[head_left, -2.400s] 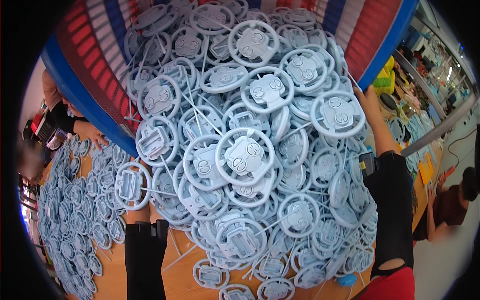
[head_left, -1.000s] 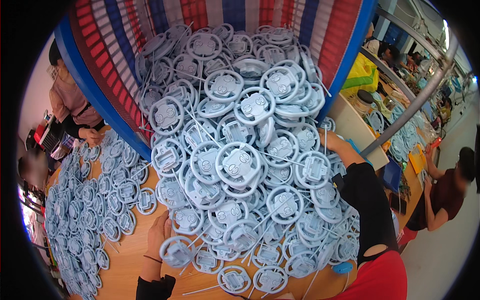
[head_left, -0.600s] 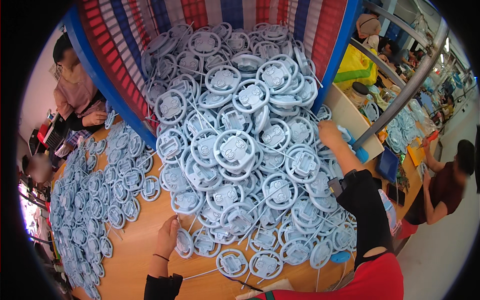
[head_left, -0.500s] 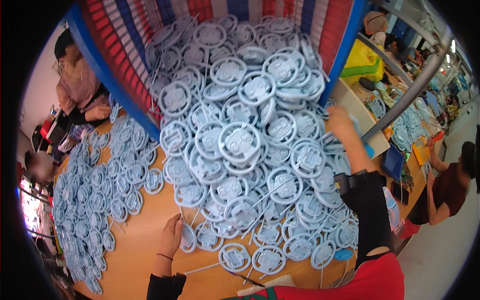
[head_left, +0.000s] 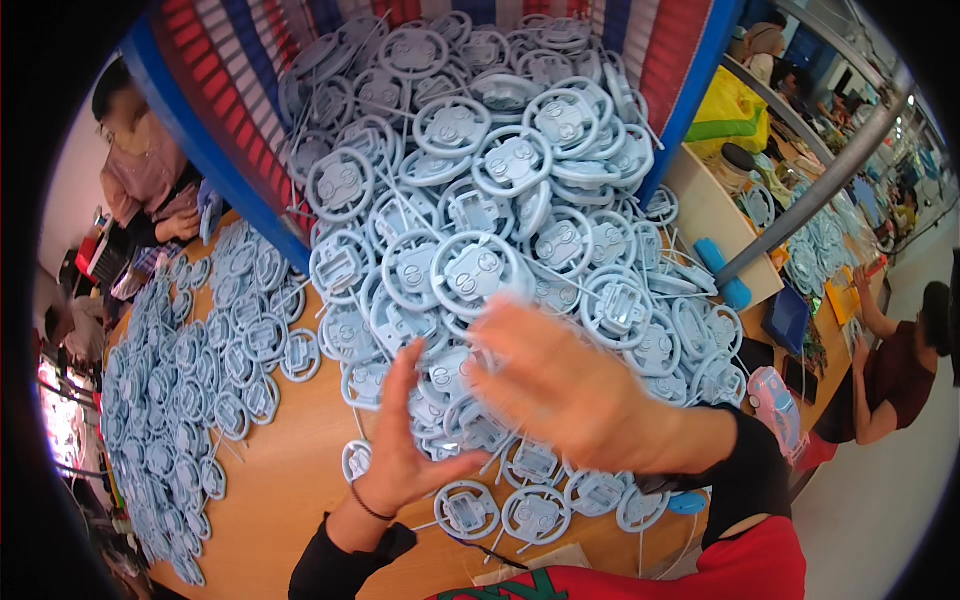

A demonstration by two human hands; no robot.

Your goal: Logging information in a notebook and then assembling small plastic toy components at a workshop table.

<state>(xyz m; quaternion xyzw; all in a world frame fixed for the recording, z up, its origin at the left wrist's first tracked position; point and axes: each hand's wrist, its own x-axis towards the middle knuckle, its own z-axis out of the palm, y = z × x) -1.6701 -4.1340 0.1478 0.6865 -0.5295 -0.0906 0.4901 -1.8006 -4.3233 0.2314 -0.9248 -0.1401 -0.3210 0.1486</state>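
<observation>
Light-blue plastic toy steering-wheel parts (head_left: 480,275), round rims with a moulded centre, lie heaped in a large mound in front of me. Over the near left slope of the mound is my left hand (head_left: 410,465), open, thumb and fingers spread apart, with nothing between them. My right hand (head_left: 570,395) reaches across the middle of the heap toward the left one. Motion smears its fingers, so whether they hold anything cannot be made out. Several loose wheel parts (head_left: 467,510) lie on the wooden table (head_left: 310,480) below my hands.
A blue-framed bin (head_left: 690,90) with striped red, white and blue lining surrounds the heap's back. More wheel parts (head_left: 180,400) cover the left side of the table. A metal rail (head_left: 825,185) slants at the right. Other people sit at left (head_left: 150,170) and right (head_left: 905,370).
My right hand has come from the heap's right edge to its middle. My left hand has risen to the right, off the table's edge of the heap, and its fingers have spread.
</observation>
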